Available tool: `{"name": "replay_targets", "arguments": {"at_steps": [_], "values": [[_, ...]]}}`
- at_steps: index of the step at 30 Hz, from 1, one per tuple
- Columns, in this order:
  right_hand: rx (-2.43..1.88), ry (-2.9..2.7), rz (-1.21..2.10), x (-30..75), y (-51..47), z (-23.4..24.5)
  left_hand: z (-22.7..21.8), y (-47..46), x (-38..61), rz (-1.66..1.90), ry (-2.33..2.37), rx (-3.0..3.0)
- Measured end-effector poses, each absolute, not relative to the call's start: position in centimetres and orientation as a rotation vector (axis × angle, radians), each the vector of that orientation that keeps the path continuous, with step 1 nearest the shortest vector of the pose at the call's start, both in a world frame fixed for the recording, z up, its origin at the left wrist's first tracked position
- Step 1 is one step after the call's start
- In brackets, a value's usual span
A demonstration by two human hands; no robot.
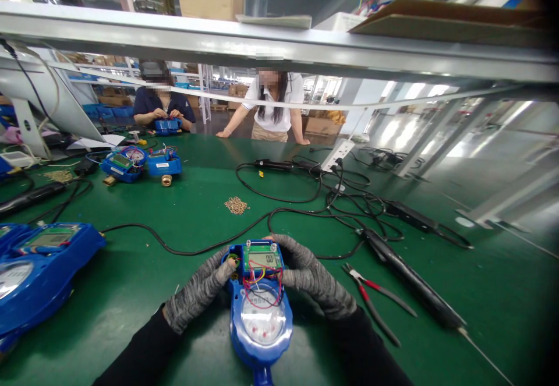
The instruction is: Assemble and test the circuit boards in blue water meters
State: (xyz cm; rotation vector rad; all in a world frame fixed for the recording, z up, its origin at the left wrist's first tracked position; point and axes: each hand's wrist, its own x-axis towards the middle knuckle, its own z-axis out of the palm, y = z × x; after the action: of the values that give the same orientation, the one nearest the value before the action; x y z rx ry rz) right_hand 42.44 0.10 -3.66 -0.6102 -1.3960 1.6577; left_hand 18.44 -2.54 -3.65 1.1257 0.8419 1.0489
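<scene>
A blue water meter [261, 322] lies on the green table [183, 223] right in front of me, with a round dial and a green circuit board with a small display [261, 257] at its far end. Red, yellow and blue wires loop over the board. My left hand [201, 287], in a grey knit glove, pinches the board's left edge. My right hand [311, 274], gloved the same, wraps around the board's right side and far corner. Both hands hold the meter.
Red-handled pliers [371, 301] and a black electric screwdriver [410, 281] lie to the right, with tangled black cables [332, 199] beyond. A pile of small brass screws [236, 205] sits mid-table. More blue meters [39, 269] lie at left. Two other people work at the table's far side.
</scene>
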Motion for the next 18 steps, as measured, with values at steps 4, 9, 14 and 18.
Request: {"name": "replay_targets", "arguments": {"at_steps": [4, 9, 14, 18], "values": [[-0.727, -1.769, 1.176, 42.6, 0.1, -2.6, -3.5, -2.6, 18.1, 1.13, 0.934, 1.141], [-0.698, -1.938, 0.735, 42.4, -0.7, -1.1, -3.9, -2.2, 16.8, 1.182, 0.952, 1.204], [-0.703, -1.92, 0.539, 42.3, -1.0, -0.3, -4.0, -2.3, 16.7, 1.157, 0.896, 1.259], [-0.744, -1.905, 0.519, 41.8, -1.0, -0.9, -1.6, -1.7, 18.5, 1.142, 0.84, 1.198]]}}
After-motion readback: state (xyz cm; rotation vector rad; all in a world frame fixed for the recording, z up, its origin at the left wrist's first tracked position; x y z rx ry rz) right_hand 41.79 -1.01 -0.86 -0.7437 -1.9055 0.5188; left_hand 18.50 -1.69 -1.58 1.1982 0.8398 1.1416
